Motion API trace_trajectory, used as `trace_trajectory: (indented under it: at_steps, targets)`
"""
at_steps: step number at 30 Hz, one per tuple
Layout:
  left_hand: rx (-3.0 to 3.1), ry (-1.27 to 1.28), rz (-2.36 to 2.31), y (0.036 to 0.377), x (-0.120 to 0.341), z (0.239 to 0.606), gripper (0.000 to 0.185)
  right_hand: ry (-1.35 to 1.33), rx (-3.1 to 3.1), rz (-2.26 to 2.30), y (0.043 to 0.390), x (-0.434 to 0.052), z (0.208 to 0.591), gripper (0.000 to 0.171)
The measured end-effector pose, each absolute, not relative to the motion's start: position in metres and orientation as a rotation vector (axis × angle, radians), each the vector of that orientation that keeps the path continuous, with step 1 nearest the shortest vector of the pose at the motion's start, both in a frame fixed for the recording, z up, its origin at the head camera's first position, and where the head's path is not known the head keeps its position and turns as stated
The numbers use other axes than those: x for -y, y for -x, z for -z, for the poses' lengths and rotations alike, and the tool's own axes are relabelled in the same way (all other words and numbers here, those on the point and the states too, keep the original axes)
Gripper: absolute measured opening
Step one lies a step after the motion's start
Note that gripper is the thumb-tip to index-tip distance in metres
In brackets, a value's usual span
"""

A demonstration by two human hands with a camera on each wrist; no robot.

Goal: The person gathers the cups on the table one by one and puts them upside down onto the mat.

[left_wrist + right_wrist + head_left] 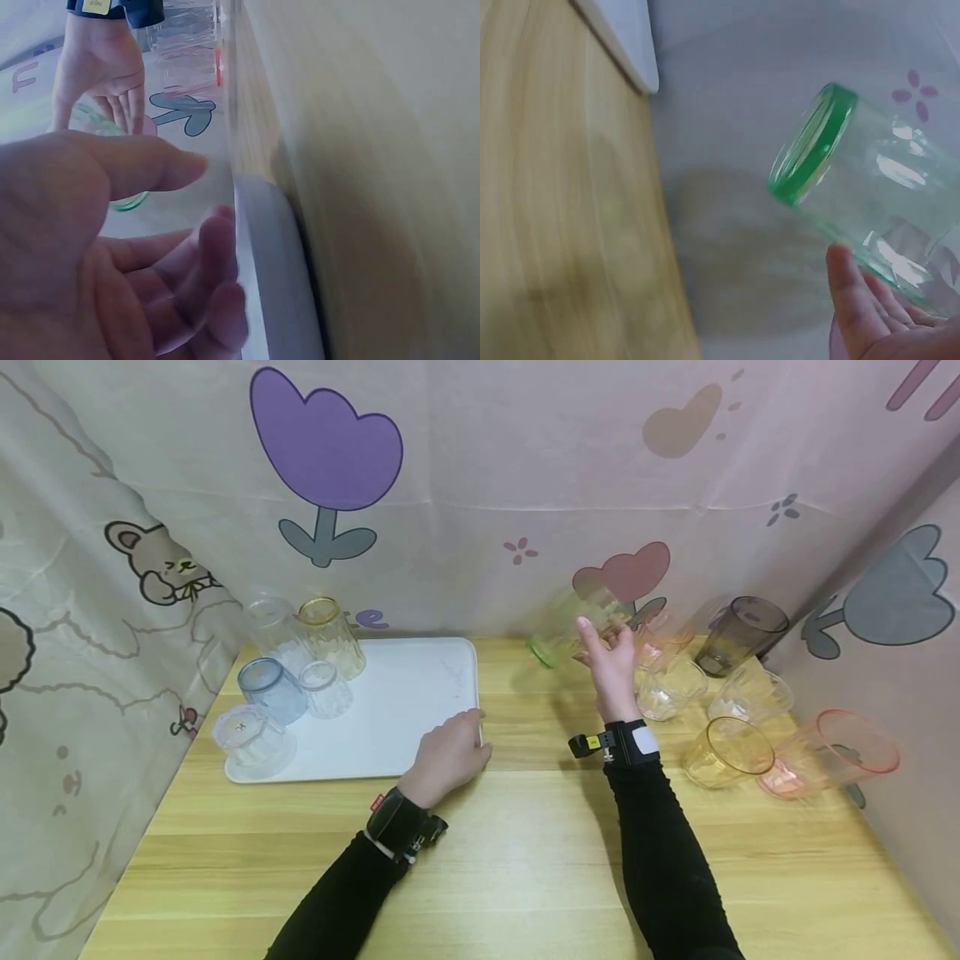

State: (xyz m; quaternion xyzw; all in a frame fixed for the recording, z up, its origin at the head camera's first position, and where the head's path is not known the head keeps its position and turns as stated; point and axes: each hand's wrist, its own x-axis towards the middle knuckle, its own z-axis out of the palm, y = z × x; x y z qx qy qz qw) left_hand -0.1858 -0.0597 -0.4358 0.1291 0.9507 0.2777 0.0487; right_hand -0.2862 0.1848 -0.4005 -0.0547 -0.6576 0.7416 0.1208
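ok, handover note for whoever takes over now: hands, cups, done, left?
Right hand holds the green cup tilted in the air, right of the tray, rim toward it.
Left hand rests on the white tray at its near right edge, gripping nothing.
Done: five cups stand upside down on the tray's left side.
Left: the green cup, plus six loose cups lying or standing at the table's right.

The head view looks forward and down over the desk [525,852] from above. The left wrist view sits close by the tray [274,247] edge. The right wrist view sits close on the green cup [870,187], which all views share
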Motion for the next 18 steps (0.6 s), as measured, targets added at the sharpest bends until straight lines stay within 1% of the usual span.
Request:
trace_trajectory:
  at_steps: [6,12,14,18]
  targets:
    - [-3.03,-0.41,-0.999,0.187,0.06,0.433,0.063,0.046,1.884,-2.242,0.278,-0.17,0.391,0.069]
    - [-3.168,-0.446,-1.258,0.188,0.061,0.43,0.075,-0.061,1.864,-2.324,0.269,-0.154,0.388,0.059]
    - [-3.192,-0.459,-1.35,0.188,0.062,0.428,0.079,-0.088,1.871,-2.354,0.266,-0.149,0.388,0.062]
    - [-3.222,-0.486,-1.489,0.189,0.063,0.424,0.086,-0.13,1.882,-2.415,0.261,-0.137,0.389,0.076]
